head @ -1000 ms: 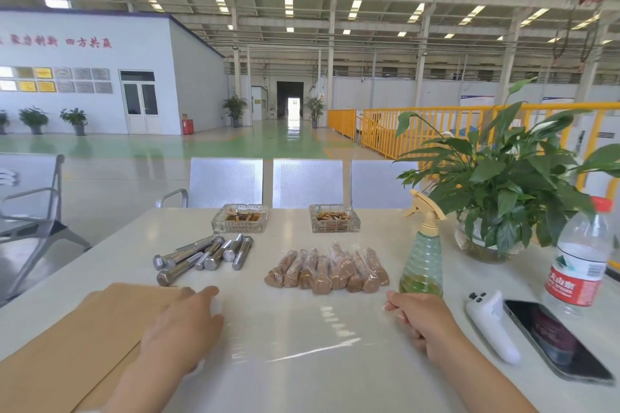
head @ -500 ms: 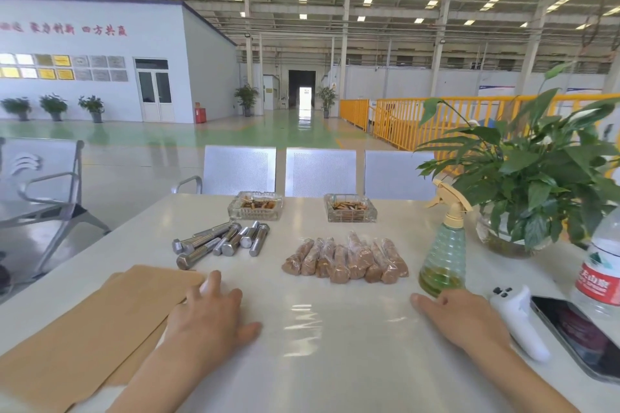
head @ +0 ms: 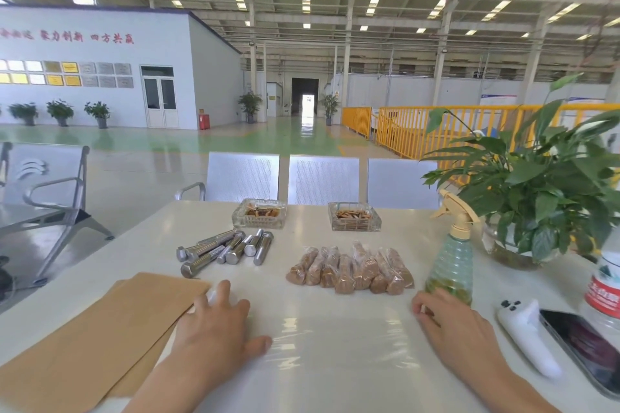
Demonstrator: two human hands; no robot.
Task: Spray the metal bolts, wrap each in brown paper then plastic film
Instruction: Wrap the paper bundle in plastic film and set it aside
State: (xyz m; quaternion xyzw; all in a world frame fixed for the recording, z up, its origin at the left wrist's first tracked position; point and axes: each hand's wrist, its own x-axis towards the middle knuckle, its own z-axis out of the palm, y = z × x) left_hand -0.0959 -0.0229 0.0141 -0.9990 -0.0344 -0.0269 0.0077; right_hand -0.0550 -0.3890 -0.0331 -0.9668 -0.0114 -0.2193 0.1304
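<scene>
Head view: both hands, left (head: pixel 214 329) and right (head: pixel 459 329), press flat on plastic film (head: pixel 335 342). Beyond the film lie wrapped bolts (head: pixel 350 268); left of those, bare bolts (head: pixel 224 250) still need spraying and wrapping.

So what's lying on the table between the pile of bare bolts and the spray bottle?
In the head view, the row of wrapped bolts lies between the bare bolts and the spray bottle, on the white table.
</scene>
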